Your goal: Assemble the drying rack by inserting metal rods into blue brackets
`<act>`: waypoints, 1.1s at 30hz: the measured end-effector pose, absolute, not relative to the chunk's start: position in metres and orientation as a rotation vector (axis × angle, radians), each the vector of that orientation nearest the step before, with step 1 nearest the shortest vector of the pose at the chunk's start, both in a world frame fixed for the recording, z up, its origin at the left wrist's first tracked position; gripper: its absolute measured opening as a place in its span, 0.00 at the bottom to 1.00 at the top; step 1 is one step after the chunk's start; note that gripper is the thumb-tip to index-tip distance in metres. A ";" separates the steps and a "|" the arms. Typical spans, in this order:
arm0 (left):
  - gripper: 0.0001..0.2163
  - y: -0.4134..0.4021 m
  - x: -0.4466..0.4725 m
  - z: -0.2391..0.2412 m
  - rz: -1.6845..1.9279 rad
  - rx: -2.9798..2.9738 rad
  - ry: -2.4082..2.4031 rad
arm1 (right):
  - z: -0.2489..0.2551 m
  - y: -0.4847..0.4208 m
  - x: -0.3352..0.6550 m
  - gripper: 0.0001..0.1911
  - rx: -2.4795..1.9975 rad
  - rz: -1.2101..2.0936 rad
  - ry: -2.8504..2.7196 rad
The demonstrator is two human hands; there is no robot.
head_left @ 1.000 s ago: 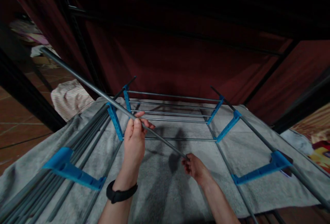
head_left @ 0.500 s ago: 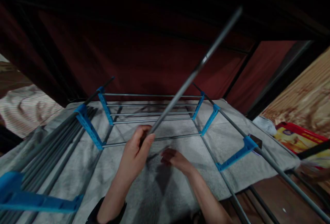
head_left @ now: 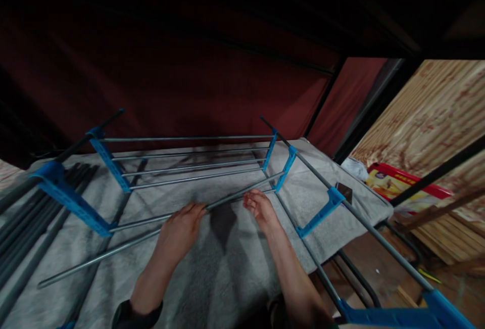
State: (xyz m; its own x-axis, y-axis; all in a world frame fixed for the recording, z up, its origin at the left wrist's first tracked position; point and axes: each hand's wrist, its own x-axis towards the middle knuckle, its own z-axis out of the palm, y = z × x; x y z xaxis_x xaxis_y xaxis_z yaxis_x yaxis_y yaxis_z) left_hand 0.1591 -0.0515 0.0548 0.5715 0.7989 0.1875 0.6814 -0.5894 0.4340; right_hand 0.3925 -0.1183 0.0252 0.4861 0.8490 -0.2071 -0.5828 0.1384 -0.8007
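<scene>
My left hand (head_left: 182, 232) is closed around a loose grey metal tube (head_left: 102, 257), which slants from the lower left up to the right blue plastic bracket (head_left: 285, 168). The tube's far end is close to that bracket; whether it is seated in it I cannot tell. My right hand (head_left: 261, 209), holding nothing, is just below the tube with fingers loosely curled and apart. Behind the hands stands a rack frame of blue brackets and thin crossbars (head_left: 197, 180). Another blue bracket (head_left: 76, 200) bears the left end of a lower crossbar (head_left: 132, 223).
Several spare grey tubes (head_left: 34, 228) lie at the left on the grey cloth (head_left: 235, 278). A blue bracket (head_left: 320, 213) and a dark small box (head_left: 344, 192) are on the right. Beyond the cloth's edge lies a red and yellow package (head_left: 394, 182). Dark red fabric (head_left: 197, 91) hangs behind.
The tube in my left hand has swung down from a steep upward tilt to a shallow slant across the frame. My right hand has risen slightly. The view has turned to the right.
</scene>
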 end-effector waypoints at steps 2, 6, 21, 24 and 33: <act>0.17 -0.046 0.154 0.046 0.429 2.504 1.224 | 0.027 -0.117 0.398 0.10 -0.907 1.042 -0.283; 0.19 -0.041 0.147 0.036 0.330 2.451 1.223 | 0.024 -0.117 0.406 0.09 -0.853 0.992 -0.245; 0.10 -0.034 0.139 0.022 0.347 2.400 1.209 | 0.007 -0.119 0.425 0.13 -0.928 0.872 -0.137; 0.12 -0.030 0.139 0.016 0.384 2.394 1.148 | 0.004 -0.118 0.427 0.09 -0.937 0.876 -0.120; 0.14 -0.026 0.138 0.010 0.416 2.318 1.153 | -0.006 -0.120 0.438 0.04 -0.943 0.889 -0.085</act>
